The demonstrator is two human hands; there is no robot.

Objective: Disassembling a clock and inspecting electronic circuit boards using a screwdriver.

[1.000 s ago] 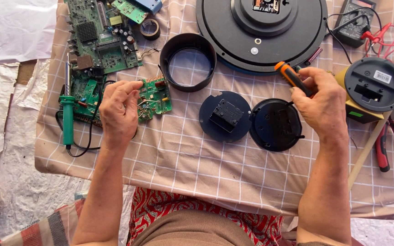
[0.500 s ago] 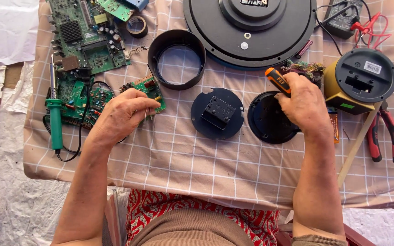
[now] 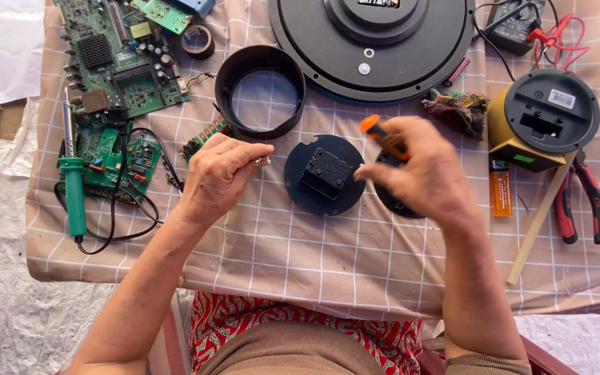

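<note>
Head view, looking straight down: checked cloth covers the surface (image 3: 314, 257), with the person seated at its near edge.

Left hand (image 3: 220, 173): grip narrow, thumb and forefinger pinched on a small metallic part (image 3: 264, 162); what kind of part it is cannot be told. The hand lies over a small green circuit board (image 3: 203, 137), which shows only at its far edge, just beside the black ring-shaped housing (image 3: 260, 92).

Right hand (image 3: 425, 173): grip closed around an orange-handled screwdriver (image 3: 378, 132); the handle end sticks out above the fingers, and the shaft and tip are hidden. The hand is blurred. It hovers over a round black disc (image 3: 389, 198), covering most of it. Just to the left lies a second round black disc carrying a square block at its centre (image 3: 325, 173), flat on the cloth between the two hands.

Other items noted: large round black base (image 3: 376, 48) at the far edge; large green circuit board (image 3: 116, 55) at far left, a smaller green board (image 3: 116, 156) nearer, and a green-handled soldering iron (image 3: 74, 187) with its black cord beside it; roll of tape (image 3: 197, 40); yellow cylindrical unit with black round lid (image 3: 543, 118) at right; orange lighter (image 3: 501, 193) near it; red-handled pliers (image 3: 581, 201) and a wooden stick (image 3: 536, 226) at the right edge; tangle of fine wire (image 3: 456, 111) beyond the right hand.
</note>
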